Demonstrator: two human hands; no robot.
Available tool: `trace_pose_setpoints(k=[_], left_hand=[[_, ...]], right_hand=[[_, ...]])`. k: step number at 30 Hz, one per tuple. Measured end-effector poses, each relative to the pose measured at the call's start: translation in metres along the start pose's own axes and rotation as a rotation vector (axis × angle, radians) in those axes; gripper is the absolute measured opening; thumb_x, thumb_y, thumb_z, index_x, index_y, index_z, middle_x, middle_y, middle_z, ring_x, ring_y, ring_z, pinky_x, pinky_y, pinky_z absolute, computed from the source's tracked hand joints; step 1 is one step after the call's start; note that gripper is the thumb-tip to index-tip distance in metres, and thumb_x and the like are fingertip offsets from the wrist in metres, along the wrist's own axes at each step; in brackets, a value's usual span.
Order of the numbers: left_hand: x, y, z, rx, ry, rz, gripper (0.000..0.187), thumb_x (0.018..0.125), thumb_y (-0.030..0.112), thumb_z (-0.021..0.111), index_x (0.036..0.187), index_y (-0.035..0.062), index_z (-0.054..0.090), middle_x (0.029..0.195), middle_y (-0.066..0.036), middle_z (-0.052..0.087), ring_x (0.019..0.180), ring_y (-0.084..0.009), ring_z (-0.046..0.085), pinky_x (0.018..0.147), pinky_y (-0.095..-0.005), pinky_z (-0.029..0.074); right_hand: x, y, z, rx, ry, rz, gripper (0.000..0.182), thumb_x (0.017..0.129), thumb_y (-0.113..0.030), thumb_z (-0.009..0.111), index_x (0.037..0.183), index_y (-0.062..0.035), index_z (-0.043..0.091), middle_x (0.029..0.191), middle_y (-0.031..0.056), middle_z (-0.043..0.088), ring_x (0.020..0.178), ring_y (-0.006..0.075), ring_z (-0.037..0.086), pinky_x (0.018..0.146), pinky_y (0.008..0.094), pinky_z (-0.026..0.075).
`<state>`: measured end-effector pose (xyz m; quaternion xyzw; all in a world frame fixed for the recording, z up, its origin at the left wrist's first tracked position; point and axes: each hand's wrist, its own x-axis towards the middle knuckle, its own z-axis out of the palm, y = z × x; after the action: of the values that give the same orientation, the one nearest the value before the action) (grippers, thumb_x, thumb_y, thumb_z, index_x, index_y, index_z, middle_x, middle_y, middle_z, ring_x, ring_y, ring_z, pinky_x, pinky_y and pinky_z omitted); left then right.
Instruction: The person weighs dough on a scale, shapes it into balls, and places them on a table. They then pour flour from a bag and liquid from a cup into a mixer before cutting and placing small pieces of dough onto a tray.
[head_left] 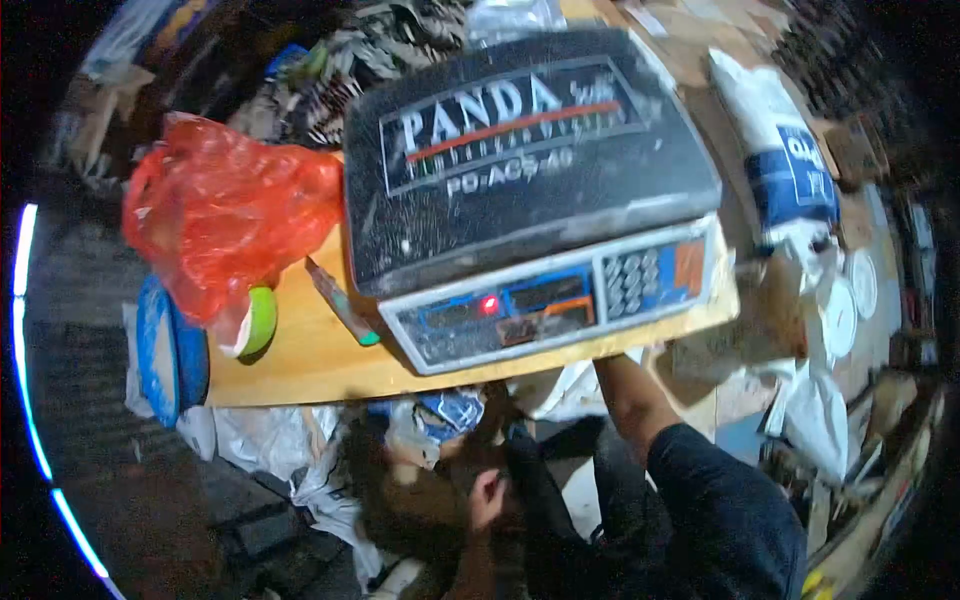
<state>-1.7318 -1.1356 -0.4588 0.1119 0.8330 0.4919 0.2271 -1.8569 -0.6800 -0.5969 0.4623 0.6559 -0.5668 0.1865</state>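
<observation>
My left hand [488,500] hangs below the table's front edge. Its fingers look curled in, with nothing visible in them. My right forearm [627,395] reaches under the tabletop, and the hand itself is hidden there. On the wooden table [290,375] stands a digital weighing scale [540,190] with a dark platform marked PANDA. A red light glows on its display panel. Left of the scale lies a knife [342,303] with a green-ended handle. Farther left is a crumpled red plastic bag [235,205], and a green and white roll-like item [258,325] rests against it.
A blue round container [160,350] is beside the table's left end. Behind the scale lies a heap of crumpled plastic [370,60]. A white and blue sack [785,150] stands at the right. White plastic sheeting [270,440] and wrappers lie below the table.
</observation>
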Motion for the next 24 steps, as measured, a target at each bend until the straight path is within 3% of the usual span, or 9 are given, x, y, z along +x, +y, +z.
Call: trace_pose_setpoints(k=[4,6,8,11,12,16,19,20,24], left_hand=[[0.066,0.014,0.008,-0.161,-0.276,-0.349,0.065,0.080,0.019,0.077,0.133,0.0002,0.044,0.125,-0.018,0.055,0.109,-0.0257,0.058,0.090,-0.0347,0.048],[0.100,0.041,0.019,0.072,-0.225,-0.035,0.097,0.064,0.029,0.088,0.140,0.0024,0.035,0.127,-0.019,0.055,0.118,-0.0318,0.053,0.100,-0.0407,0.041],[0.126,0.089,0.031,0.203,-0.382,-0.052,0.105,0.069,0.025,0.082,0.149,0.0048,0.016,0.151,-0.024,0.020,0.135,-0.0404,0.031,0.110,-0.0466,0.031],[0.152,0.021,0.092,0.472,-0.299,0.486,0.072,0.080,0.030,0.067,0.141,0.0049,0.037,0.145,-0.022,0.034,0.134,-0.0398,0.032,0.110,-0.0461,0.029],[0.147,0.022,0.100,0.355,-0.257,0.278,0.066,0.080,0.029,0.067,0.136,0.0036,0.042,0.139,-0.022,0.042,0.131,-0.0400,0.037,0.108,-0.0461,0.032],[0.139,0.038,0.108,0.343,0.042,-0.388,0.058,0.083,0.035,0.068,0.120,-0.0074,0.053,0.117,-0.028,0.057,0.115,-0.0429,0.049,0.097,-0.0481,0.039],[0.136,0.056,0.092,0.197,0.188,-0.447,0.063,0.084,0.042,0.068,0.109,-0.0135,0.054,0.107,-0.031,0.057,0.101,-0.0439,0.053,0.089,-0.0487,0.042],[0.139,0.063,0.092,0.176,0.223,-0.417,0.062,0.085,0.043,0.066,0.106,-0.0143,0.054,0.105,-0.031,0.057,0.098,-0.0430,0.054,0.088,-0.0491,0.042],[0.149,0.108,0.097,-0.024,0.365,-0.418,0.062,0.087,0.046,0.058,0.101,-0.0148,0.055,0.104,-0.030,0.057,0.091,-0.0389,0.054,0.087,-0.0493,0.041]], right_hand=[[-0.067,0.017,0.066,-0.279,0.384,-0.303,0.044,0.076,-0.021,0.063,0.116,-0.0008,0.058,0.105,0.0220,0.064,0.091,0.0393,0.062,0.077,0.0466,0.051],[-0.131,0.032,0.099,-0.244,0.481,-0.466,0.047,0.074,-0.017,0.063,0.117,0.0002,0.056,0.106,0.0238,0.063,0.093,0.0419,0.062,0.080,0.0474,0.050],[-0.210,0.006,0.115,0.038,0.483,-0.712,0.030,0.075,-0.012,0.056,0.102,-0.0002,0.055,0.087,0.0250,0.058,0.084,0.0483,0.055,0.073,0.0523,0.046],[-0.264,0.016,0.115,-0.175,0.390,-0.792,0.034,0.074,-0.013,0.060,0.105,-0.0010,0.055,0.088,0.0224,0.058,0.080,0.0437,0.057,0.076,0.0460,0.049],[-0.279,0.011,0.112,-0.147,0.439,-0.865,0.035,0.074,-0.014,0.063,0.106,-0.0014,0.056,0.087,0.0209,0.059,0.078,0.0417,0.058,0.074,0.0439,0.050],[-0.318,0.073,0.069,0.284,0.633,-0.277,0.037,0.070,-0.012,0.075,0.100,-0.0029,0.055,0.084,0.0081,0.059,0.075,0.0167,0.059,0.063,0.0301,0.048],[-0.267,0.173,0.022,0.186,0.981,0.033,0.103,0.054,-0.010,0.087,0.136,0.0026,0.027,0.126,0.0178,0.048,0.118,0.0325,0.048,0.100,0.0437,0.042],[-0.259,0.153,-0.007,0.315,1.000,-0.188,0.107,0.054,-0.007,0.084,0.141,0.0024,0.023,0.134,0.0197,0.042,0.127,0.0323,0.040,0.106,0.0427,0.037],[-0.165,0.167,-0.041,0.509,0.652,0.018,0.039,0.070,-0.022,0.070,0.094,0.0072,0.060,0.089,0.0218,0.064,0.086,0.0307,0.063,0.078,0.0433,0.049]])
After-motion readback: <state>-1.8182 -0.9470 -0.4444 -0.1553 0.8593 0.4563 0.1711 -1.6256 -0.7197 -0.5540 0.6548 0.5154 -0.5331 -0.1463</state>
